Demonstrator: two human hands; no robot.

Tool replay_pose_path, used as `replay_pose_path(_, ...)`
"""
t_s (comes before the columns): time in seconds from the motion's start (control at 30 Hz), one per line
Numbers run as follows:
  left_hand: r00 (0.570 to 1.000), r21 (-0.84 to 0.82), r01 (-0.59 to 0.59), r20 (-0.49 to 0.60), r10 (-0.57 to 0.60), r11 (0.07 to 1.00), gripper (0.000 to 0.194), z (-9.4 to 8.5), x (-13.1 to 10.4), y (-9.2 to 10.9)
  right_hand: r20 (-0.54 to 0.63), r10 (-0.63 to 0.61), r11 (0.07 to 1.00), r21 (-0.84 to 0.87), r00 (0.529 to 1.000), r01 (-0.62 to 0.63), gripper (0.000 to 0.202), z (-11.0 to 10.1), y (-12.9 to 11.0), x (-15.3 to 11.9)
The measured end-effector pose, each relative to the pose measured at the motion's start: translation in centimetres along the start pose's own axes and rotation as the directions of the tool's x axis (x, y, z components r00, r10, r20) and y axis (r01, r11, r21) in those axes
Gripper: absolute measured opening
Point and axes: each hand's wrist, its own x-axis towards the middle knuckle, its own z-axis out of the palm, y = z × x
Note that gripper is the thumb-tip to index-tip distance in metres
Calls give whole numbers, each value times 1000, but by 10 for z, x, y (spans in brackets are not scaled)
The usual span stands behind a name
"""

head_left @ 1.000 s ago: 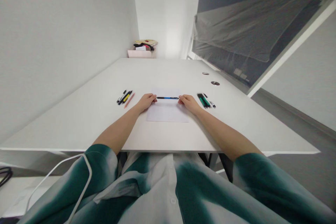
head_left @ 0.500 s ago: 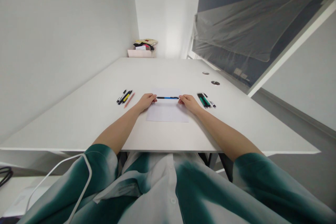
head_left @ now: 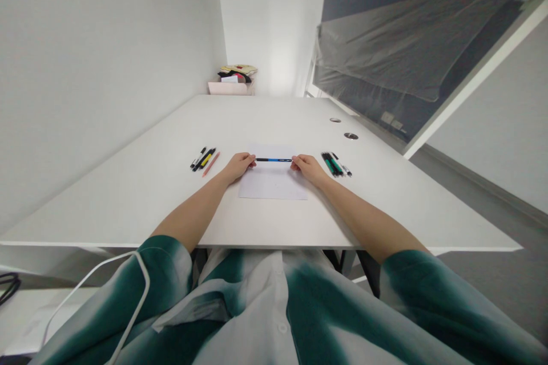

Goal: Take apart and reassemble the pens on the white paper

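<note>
A blue and black pen (head_left: 274,159) is stretched level between my two hands, over a sheet of white paper (head_left: 273,185). My left hand (head_left: 241,165) pinches its black end, fingers closed. At the other end, my right hand (head_left: 307,167) grips the blue part in a pinch. To the left of my left hand lie several writing tools: a white and black pen (head_left: 198,158), a yellow and black one (head_left: 206,159) and a salmon pencil (head_left: 211,164). Several green and black pens (head_left: 331,164) and a white pen (head_left: 342,165) lie right of my right hand.
The white table (head_left: 274,228) reaches back to a pale box (head_left: 229,88) heaped with cloth and other items. Two round metal grommets (head_left: 351,136) sit at its right edge, beside a dark panel (head_left: 385,40) covered in plastic film. A white cable (head_left: 143,279) crosses my left sleeve.
The pen seems to have turned slightly about its length, as its clip shows less plainly now. Both hands keep their places.
</note>
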Motion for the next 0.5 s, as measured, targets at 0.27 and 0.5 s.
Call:
replay_pose_path(0.27,999,0,36,2,-36,999,34,1,-3,7,-16,15,997,77,1000,-13,41,0,0,-1)
replay_pose_path(0.5,999,17,39,-10,-38,999,26,0,-6,12,-13,-4,996,88,1000,5,36,0,1,-1)
